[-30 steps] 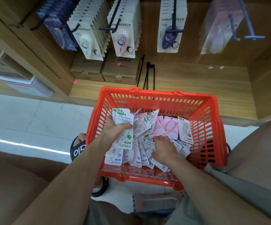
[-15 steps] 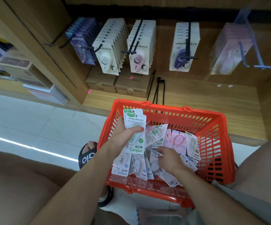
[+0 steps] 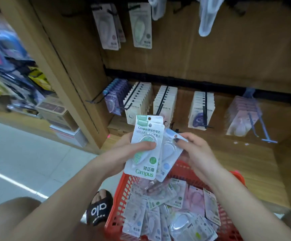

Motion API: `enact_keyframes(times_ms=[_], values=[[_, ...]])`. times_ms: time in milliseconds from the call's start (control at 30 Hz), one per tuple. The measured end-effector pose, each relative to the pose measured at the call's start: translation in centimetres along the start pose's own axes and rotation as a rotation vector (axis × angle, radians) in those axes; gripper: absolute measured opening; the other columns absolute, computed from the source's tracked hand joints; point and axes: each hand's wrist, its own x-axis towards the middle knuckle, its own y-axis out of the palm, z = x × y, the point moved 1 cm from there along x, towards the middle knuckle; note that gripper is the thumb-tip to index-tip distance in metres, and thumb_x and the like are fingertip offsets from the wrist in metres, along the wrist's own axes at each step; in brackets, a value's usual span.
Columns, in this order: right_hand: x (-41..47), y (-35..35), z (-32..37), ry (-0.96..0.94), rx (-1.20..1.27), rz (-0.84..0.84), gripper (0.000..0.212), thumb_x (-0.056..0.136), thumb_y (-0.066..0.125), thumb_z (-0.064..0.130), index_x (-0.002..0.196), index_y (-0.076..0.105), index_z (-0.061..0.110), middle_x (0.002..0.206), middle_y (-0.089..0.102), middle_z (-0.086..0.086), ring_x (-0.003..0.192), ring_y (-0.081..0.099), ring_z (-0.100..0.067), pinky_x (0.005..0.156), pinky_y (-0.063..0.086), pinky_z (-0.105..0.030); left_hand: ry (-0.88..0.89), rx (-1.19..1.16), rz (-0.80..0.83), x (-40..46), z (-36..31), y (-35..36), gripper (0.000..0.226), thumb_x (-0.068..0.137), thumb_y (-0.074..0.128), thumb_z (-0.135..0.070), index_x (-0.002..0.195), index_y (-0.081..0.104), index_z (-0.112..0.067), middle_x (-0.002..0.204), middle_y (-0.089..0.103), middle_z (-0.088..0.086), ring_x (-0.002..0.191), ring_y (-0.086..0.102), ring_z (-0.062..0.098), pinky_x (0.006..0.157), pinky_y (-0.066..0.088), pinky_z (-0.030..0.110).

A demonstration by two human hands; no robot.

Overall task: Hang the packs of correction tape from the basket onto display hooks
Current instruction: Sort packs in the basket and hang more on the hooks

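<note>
A wooden display shelf [image 3: 202, 63] carries five rows of carded packs on black hooks [image 3: 165, 94] along its lower rail, with two more rows hanging above. Below the hands, a red plastic slatted basket [image 3: 122, 193] holds a loose heap of correction-tape packs [image 3: 174, 214], too overlapped to count, pressing against its left wall. Raised above the basket's rim, the left hand [image 3: 123, 152] grips a small stack of green-and-white packs [image 3: 145, 150], at least two, thumb across the front. The right hand [image 3: 196, 152] pinches one blue-and-white pack [image 3: 168, 150], which overlaps the stack's right edge. Open shelf board lies to the right.
</note>
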Motion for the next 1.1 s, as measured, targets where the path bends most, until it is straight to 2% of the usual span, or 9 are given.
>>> enact_keyframes(times_ms=[200,300,400,500,600,700,800,933,1100], values=[[0.7,5.1,7.4,-0.092,0.013,0.112,0.014,0.103,0.061,0.011,0.105,0.074,0.012,0.105,0.080,-0.010,0.094,0.077,-0.025,0.071,0.060,-0.033,0.160,-0.016,0.053,-2.0,-5.1,-2.5,0.035,0.092,0.069,-0.018,0.127,0.066,-0.022,0.119,0.077,0.007,0.103,0.076,0.027,0.078,0.063,0.040],[1.2,7.5,10.1,-0.121,-0.008,0.153,0.022,0.106,0.054,0.014,0.112,0.074,0.008,0.107,0.080,-0.009,0.103,0.076,-0.027,0.091,0.059,-0.044,0.219,-0.061,0.073,-2.4,-6.9,-3.8,0.043,0.084,0.075,-0.019,0.124,0.065,-0.030,0.118,0.077,0.005,0.101,0.077,0.027,0.078,0.065,0.042],[1.9,9.4,12.3,-0.131,-0.084,0.147,0.029,0.105,0.049,0.024,0.115,0.071,0.009,0.109,0.080,-0.008,0.107,0.075,-0.033,0.112,0.044,-0.062,0.281,-0.126,0.043,-1.8,-7.5,-4.8,0.039,0.084,0.072,-0.022,0.121,0.069,-0.034,0.120,0.077,0.007,0.102,0.076,0.028,0.078,0.064,0.044],[2.0,11.2,13.8,-0.160,-0.143,0.174,0.041,0.100,0.051,0.050,0.117,0.073,0.019,0.112,0.079,-0.006,0.111,0.072,-0.035,0.107,0.048,-0.062,0.326,-0.199,-0.045,-0.5,-7.4,-5.6,0.040,0.089,0.074,-0.028,0.129,0.068,-0.028,0.123,0.074,0.012,0.106,0.074,0.033,0.081,0.062,0.047],[2.0,11.8,13.9,-0.176,-0.230,0.137,0.054,0.088,0.058,0.070,0.128,0.059,0.034,0.119,0.073,0.005,0.109,0.070,-0.020,0.098,0.055,-0.052,0.357,-0.221,-0.106,0.6,-7.9,-5.6,0.043,0.093,0.074,-0.031,0.134,0.064,-0.024,0.124,0.074,0.012,0.110,0.073,0.037,0.093,0.059,0.056],[1.3,12.0,13.5,-0.285,-0.272,0.064,0.035,0.096,0.067,0.050,0.125,0.053,0.035,0.115,0.066,0.003,0.098,0.071,-0.011,0.073,0.062,-0.030,0.389,-0.253,-0.200,1.7,-8.8,-5.9,0.041,0.093,0.075,-0.031,0.133,0.065,-0.027,0.122,0.076,0.007,0.109,0.074,0.034,0.096,0.057,0.061],[0.9,12.4,12.9,-0.400,-0.334,0.095,0.033,0.087,0.079,0.045,0.112,0.059,0.034,0.114,0.063,-0.005,0.101,0.070,-0.018,0.073,0.066,-0.041,0.397,-0.242,-0.227,2.5,-9.5,-6.2,0.038,0.095,0.073,-0.034,0.131,0.065,-0.032,0.122,0.076,0.003,0.109,0.075,0.031,0.095,0.058,0.059],[1.2,12.7,13.5,-0.354,-0.364,0.171,0.031,0.088,0.082,0.028,0.110,0.062,0.022,0.102,0.072,0.001,0.082,0.069,0.002,0.065,0.056,-0.017,0.352,-0.201,-0.257,3.0,-10.3,-6.1,0.031,0.097,0.068,-0.045,0.126,0.067,-0.034,0.113,0.079,0.000,0.101,0.078,0.027,0.085,0.063,0.050],[2.6,12.2,14.1,-0.275,-0.195,0.143,0.028,0.093,0.077,0.028,0.115,0.061,0.017,0.108,0.077,-0.002,0.098,0.076,-0.021,0.094,0.059,-0.057,0.342,-0.168,-0.322,3.5,-11.4,-6.6,0.038,0.103,0.042,-0.063,0.118,0.067,-0.038,0.097,0.080,-0.013,0.082,0.078,0.007,0.064,0.063,0.026]])
